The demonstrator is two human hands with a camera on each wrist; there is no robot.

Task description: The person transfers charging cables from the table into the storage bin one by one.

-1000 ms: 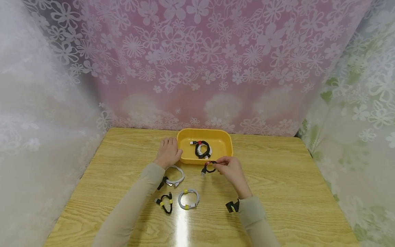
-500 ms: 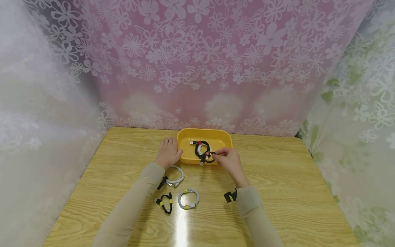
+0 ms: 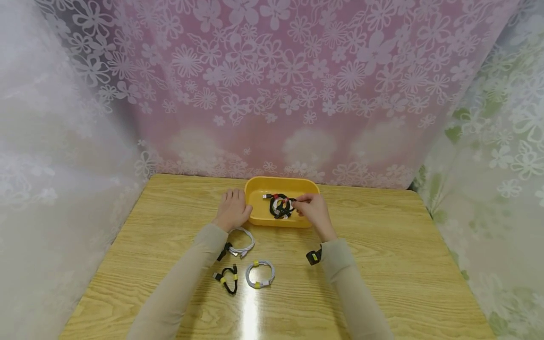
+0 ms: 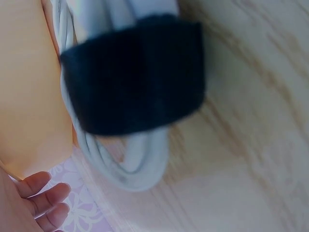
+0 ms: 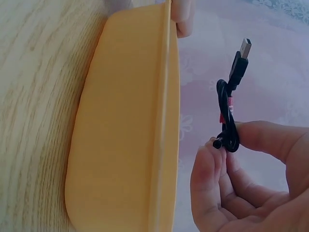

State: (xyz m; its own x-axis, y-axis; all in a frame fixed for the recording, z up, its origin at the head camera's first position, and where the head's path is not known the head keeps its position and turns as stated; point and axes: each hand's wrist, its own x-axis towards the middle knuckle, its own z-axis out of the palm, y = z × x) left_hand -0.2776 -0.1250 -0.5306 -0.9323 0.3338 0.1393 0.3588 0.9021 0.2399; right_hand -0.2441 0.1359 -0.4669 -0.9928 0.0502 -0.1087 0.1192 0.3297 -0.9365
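My right hand (image 3: 313,210) pinches a small coiled black USB cable (image 5: 228,111) between thumb and fingers, over the yellow bin (image 3: 267,223). A red tie binds this cable, and its metal plug points up in the right wrist view. Inside the bin lie another black coiled cable (image 3: 272,208) with a red tie and a white one, partly hidden beneath. At the bin's left side rests my left hand (image 3: 232,208), its thumb touching the rim and its fingers relaxed. A white coiled cable (image 4: 145,169) with a dark strap lies close to the left wrist.
Nearer on the wooden table (image 3: 382,264) lie a black cable (image 3: 229,283) and a pale coiled cable (image 3: 260,274), both with yellow ties. A pink floral curtain (image 3: 276,94) hangs behind the table. White floral sheets hang at both sides.
My right hand has carried the black USB cable forward from in front of the bin, across its front rim, to above the cables inside. The left hand has stayed in place.
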